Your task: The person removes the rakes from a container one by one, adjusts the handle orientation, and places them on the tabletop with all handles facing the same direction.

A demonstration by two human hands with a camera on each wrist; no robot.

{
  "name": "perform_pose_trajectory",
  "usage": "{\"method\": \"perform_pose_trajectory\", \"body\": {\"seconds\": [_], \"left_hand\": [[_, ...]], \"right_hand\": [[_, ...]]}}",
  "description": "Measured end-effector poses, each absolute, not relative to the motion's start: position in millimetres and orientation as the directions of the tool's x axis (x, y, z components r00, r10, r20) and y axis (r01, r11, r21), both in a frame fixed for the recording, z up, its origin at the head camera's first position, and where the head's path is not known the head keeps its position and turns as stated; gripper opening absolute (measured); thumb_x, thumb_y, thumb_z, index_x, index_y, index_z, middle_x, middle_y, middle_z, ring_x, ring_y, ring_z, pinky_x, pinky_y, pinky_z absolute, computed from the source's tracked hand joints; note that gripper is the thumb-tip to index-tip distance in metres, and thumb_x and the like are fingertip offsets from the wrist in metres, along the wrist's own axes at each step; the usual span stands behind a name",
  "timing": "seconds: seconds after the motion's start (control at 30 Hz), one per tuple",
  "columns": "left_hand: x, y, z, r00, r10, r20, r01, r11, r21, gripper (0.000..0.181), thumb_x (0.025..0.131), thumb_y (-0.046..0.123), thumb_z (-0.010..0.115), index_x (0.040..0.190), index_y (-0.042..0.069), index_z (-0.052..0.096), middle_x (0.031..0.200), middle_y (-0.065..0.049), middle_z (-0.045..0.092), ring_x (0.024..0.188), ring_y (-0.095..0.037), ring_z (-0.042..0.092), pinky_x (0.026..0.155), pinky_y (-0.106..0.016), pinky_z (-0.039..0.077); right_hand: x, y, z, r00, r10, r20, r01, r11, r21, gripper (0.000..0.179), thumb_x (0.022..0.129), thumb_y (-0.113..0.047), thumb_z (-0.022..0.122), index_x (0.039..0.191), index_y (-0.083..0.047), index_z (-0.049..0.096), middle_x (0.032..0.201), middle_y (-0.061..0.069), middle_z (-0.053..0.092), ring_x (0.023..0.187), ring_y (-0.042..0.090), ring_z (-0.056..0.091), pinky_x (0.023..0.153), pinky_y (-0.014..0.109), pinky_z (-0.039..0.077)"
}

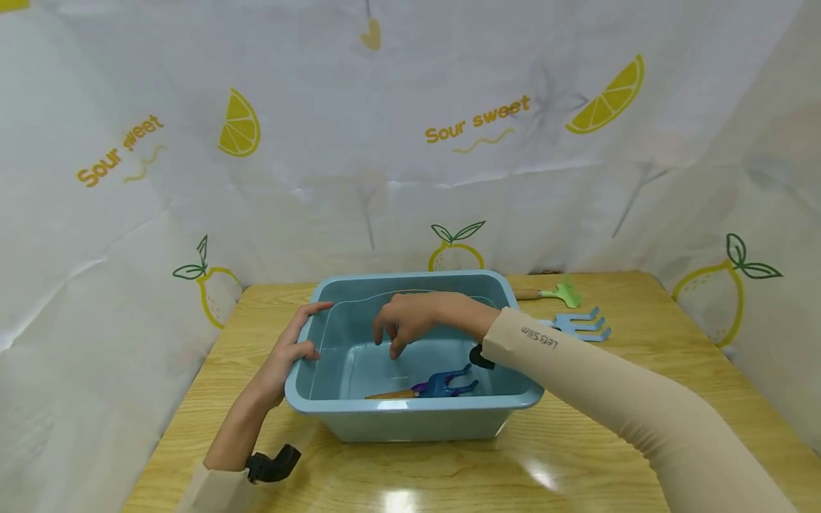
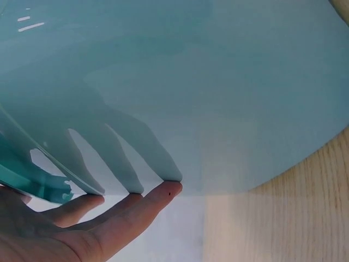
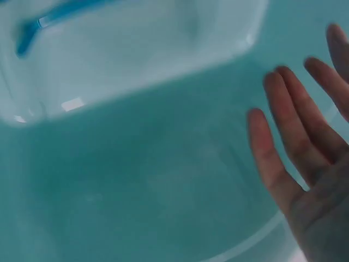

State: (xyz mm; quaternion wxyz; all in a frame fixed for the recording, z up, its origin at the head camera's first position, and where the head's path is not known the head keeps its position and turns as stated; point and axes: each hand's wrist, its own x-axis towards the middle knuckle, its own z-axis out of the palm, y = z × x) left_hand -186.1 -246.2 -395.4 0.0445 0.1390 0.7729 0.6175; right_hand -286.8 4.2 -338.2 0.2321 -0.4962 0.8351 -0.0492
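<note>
A light blue plastic basin (image 1: 417, 426) stands on the wooden table. My left hand (image 1: 291, 353) grips its left rim, with the thumb over the edge; in the left wrist view the fingertips (image 2: 173, 188) press against the outer wall. Over the basin's inside hangs my right hand (image 1: 410, 320), its fingers loosely bent and holding nothing. The right wrist view shows those fingers (image 3: 286, 117) spread apart above the basin floor. Below them, near the front wall, lies a small blue garden fork (image 1: 442, 385) with a wooden handle, and something purple beside it.
To the right of the basin, a light blue hand rake (image 1: 580, 325) lies partly behind my right sleeve (image 1: 577, 370). Farther back is a green hand rake (image 1: 566, 293) with a wooden handle. A white lemon-print sheet (image 1: 359, 178) hangs behind the table (image 1: 212, 399).
</note>
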Motion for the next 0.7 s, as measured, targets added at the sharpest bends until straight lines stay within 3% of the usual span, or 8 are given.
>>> {"method": "perform_pose_trajectory", "body": {"seconds": [0.3, 0.5, 0.7], "left_hand": [[-186, -246, -397, -0.959, 0.267, 0.098, 0.157, 0.208, 0.966, 0.081, 0.078, 0.005, 0.045, 0.157, 0.013, 0.031, 0.169, -0.019, 0.011, 0.14, -0.052, 0.031, 0.09, -0.052, 0.046], [-187, -247, -395, -0.958, 0.269, 0.105, 0.164, 0.209, 0.964, 0.08, 0.079, 0.005, 0.045, 0.157, 0.013, 0.032, 0.168, -0.018, 0.012, 0.139, -0.049, 0.031, 0.09, -0.049, 0.045], [-189, -247, -397, -0.956, 0.275, 0.102, 0.161, 0.201, 0.966, 0.08, 0.079, 0.005, 0.045, 0.157, 0.012, 0.031, 0.169, -0.018, 0.012, 0.14, -0.051, 0.031, 0.092, -0.053, 0.045]], "right_hand": [[-280, -8, -361, -0.317, -0.844, -0.433, -0.785, 0.49, -0.379, 0.042, 0.093, -0.026, 0.076, 0.133, -0.014, 0.069, 0.112, 0.001, 0.075, 0.094, 0.007, 0.067, 0.084, 0.028, 0.056], [-279, -12, -368, -0.297, -0.863, -0.41, -0.757, 0.474, -0.45, 0.045, 0.093, -0.025, 0.076, 0.136, -0.016, 0.067, 0.11, -0.002, 0.076, 0.097, 0.007, 0.067, 0.083, 0.027, 0.054], [-275, -15, -384, -0.27, -0.873, -0.406, -0.724, 0.462, -0.513, 0.042, 0.095, -0.025, 0.074, 0.135, -0.017, 0.067, 0.107, -0.005, 0.075, 0.096, 0.004, 0.065, 0.081, 0.023, 0.053]]}}
